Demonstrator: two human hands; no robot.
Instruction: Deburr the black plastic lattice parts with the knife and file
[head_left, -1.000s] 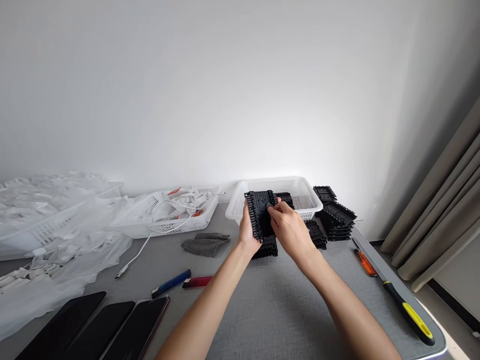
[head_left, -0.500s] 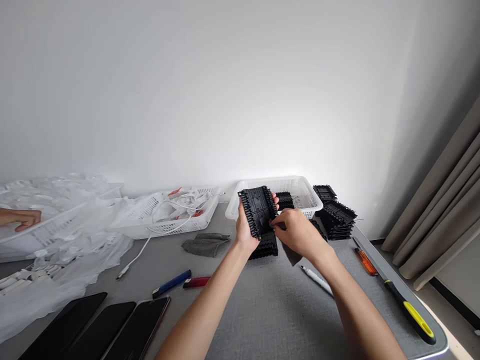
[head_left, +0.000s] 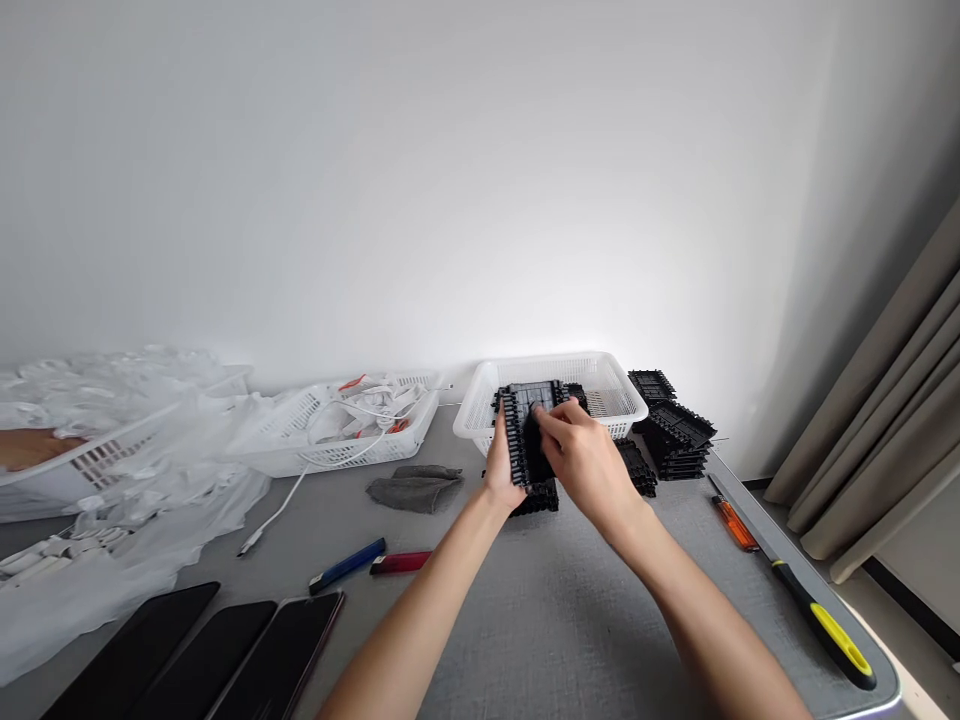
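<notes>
My left hand (head_left: 504,465) grips a black plastic tray (head_left: 529,392) with toothed edges by its side, tilted up towards me. Against the tray's face, my right hand (head_left: 577,445) is closed, fingertips pinched on a dark cloth (head_left: 532,440) that is mostly hidden and hard to tell from the black plastic. More black trays (head_left: 538,500) lie on the table just below the held one. Beside my right hand are other trays (head_left: 639,468), with a taller stack (head_left: 679,440) farther right.
Behind my hands stands a white basket (head_left: 615,400) with black trays in it. Leftward are a grey cloth (head_left: 416,490), a basket of cables (head_left: 367,450), blue (head_left: 349,565) and red (head_left: 397,563) lighters, dark phones (head_left: 277,650), and another person's hand (head_left: 37,448). A yellow-black-handled tool (head_left: 829,630) lies right.
The tray has shifted slightly right and lower. My right hand has moved up its face, and the cloth that hung below my fingers is now mostly out of sight. My forearm now covers the white marker.
</notes>
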